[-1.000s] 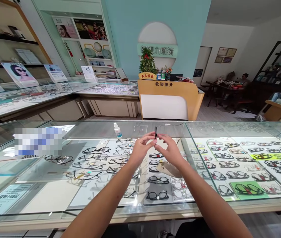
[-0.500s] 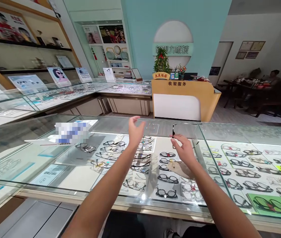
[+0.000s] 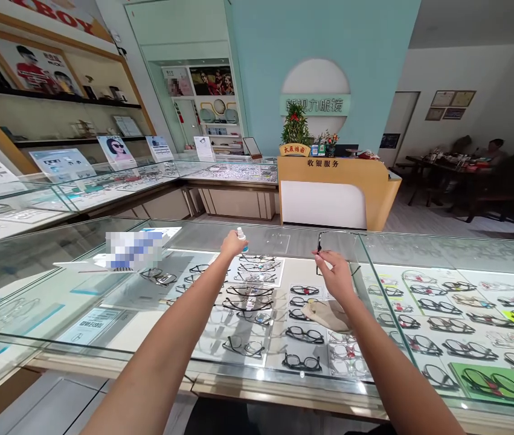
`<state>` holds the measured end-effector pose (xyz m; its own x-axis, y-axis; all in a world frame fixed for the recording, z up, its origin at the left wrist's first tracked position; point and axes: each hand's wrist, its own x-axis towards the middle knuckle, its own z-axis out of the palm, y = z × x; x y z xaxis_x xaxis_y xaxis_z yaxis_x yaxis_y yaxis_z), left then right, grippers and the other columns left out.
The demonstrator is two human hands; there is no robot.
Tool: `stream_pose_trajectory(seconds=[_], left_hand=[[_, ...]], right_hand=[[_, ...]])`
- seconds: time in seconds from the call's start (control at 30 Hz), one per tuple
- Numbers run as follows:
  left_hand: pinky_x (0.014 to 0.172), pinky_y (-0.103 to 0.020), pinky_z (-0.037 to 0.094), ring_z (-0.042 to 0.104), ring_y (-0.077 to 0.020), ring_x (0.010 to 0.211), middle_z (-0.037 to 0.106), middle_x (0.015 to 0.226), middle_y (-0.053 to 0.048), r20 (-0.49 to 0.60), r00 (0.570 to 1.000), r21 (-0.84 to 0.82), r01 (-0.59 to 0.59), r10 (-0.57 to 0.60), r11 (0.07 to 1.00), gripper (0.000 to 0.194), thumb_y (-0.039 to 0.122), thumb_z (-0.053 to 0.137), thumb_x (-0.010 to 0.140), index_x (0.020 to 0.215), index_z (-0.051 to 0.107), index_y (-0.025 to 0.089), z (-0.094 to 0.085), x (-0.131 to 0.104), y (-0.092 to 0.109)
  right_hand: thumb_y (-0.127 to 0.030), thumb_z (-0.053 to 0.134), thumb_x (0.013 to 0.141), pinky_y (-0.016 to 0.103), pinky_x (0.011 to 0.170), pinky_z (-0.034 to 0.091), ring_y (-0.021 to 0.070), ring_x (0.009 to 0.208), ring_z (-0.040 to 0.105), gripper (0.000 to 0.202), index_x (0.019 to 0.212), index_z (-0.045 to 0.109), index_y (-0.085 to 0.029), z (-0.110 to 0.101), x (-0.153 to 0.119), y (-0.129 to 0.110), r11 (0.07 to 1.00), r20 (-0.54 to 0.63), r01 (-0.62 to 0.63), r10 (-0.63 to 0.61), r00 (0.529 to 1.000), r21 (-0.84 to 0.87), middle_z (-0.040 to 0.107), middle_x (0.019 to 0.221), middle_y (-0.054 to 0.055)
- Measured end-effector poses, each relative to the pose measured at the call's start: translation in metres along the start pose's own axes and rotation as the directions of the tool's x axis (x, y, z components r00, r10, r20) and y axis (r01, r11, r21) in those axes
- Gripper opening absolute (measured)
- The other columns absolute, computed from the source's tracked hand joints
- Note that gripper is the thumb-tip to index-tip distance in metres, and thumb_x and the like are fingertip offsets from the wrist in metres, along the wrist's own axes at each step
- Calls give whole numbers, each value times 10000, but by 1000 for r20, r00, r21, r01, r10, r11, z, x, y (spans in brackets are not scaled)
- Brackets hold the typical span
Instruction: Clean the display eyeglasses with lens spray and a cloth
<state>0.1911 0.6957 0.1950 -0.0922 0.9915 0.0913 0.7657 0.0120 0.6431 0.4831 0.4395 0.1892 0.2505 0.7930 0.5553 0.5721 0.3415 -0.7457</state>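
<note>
My left hand (image 3: 234,243) is closed around a small spray bottle (image 3: 240,233) with a white top and a bit of blue lower down, over the far part of the glass counter. In my right hand (image 3: 336,272), a pair of eyeglasses (image 3: 319,242) with a dark frame is pinched between thumb and fingers, its temples pointing off to the right. Beneath my right wrist a beige cloth (image 3: 327,316) lies on the glass top. Rows of eyeglasses (image 3: 304,334) show through the glass under both arms.
The glass display counter (image 3: 157,356) stretches across the front. A white and blue object, partly blurred out (image 3: 132,251), sits on its left side. Beyond stands a wooden cashier desk (image 3: 383,193) with a plant (image 3: 295,127). People sit at a table at the far right.
My left hand was open with fingers apart; now it has closed on the spray bottle, slightly further left. My right hand keeps the eyeglasses in about the same place. The view has tilted up a little.
</note>
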Motion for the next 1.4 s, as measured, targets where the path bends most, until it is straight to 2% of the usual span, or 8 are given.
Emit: stream_pose_trajectory(seconds=[0.33,0.4,0.47,0.6,0.7,0.9,1.2,1.4], left_hand=[[908,-413,563,687,-269,1068,688,1122,-126,-49,989,-348,-149,140,926,385,379,651,905,1165,411,227,-2,-20,38],[866,-378,590,673,-226,1049,678,1125,-87,-20,965,-521,-233,261,821,405,435,630,927,1200,396,250,-1,-38,58],[837,-371,604,643,-218,1068,654,1130,-69,23,908,-782,-245,419,573,478,471,662,905,1254,404,270,0,-63,79],[688,-280,546,599,-184,890,601,970,-16,106,837,-961,-52,537,271,533,417,738,839,1303,505,298,-1,-124,107],[599,-283,488,545,-179,762,551,841,-29,196,755,-980,123,626,157,425,605,652,885,1081,630,228,-5,-159,112],[554,-354,451,454,-200,655,399,692,-28,361,665,-929,190,654,319,790,949,209,872,690,494,235,-7,-178,105],[619,-328,403,444,-161,633,517,709,-29,164,801,-822,-212,576,529,610,754,429,938,703,570,209,29,-171,92],[651,-325,414,477,-182,699,534,750,-26,122,803,-740,-318,584,593,593,757,400,955,750,543,219,33,-170,89]], right_hand=[[-550,456,1057,465,987,500,308,1167,665,451,1160,771,-244,-8,6,3,995,-93,-89,92,991,36,773,1246,118],[-556,445,1056,444,950,505,299,1124,670,457,1128,757,-230,-10,8,2,993,-116,-101,108,987,68,764,1242,128],[-561,446,1055,427,934,504,287,1091,671,454,1089,742,-220,-11,9,0,989,-133,-101,115,984,107,760,1237,132],[-570,475,1044,412,946,496,272,1073,666,432,1039,720,-215,-15,10,-5,981,-152,-98,124,980,168,761,1222,125],[-569,493,1039,405,948,501,264,1065,670,425,1034,724,-212,-16,10,-10,977,-127,-93,119,985,190,762,1221,119],[-566,546,1023,405,994,519,273,1124,691,411,1110,768,-231,-12,5,-26,969,-15,-84,90,996,233,776,1212,104],[-608,531,1030,387,984,529,258,1072,678,436,1080,793,-262,-1,-6,-43,920,275,-182,86,958,348,777,1129,56],[-623,548,1022,385,976,522,250,1040,682,443,1042,797,-257,2,-8,-56,880,337,-205,55,940,428,774,1081,50]])
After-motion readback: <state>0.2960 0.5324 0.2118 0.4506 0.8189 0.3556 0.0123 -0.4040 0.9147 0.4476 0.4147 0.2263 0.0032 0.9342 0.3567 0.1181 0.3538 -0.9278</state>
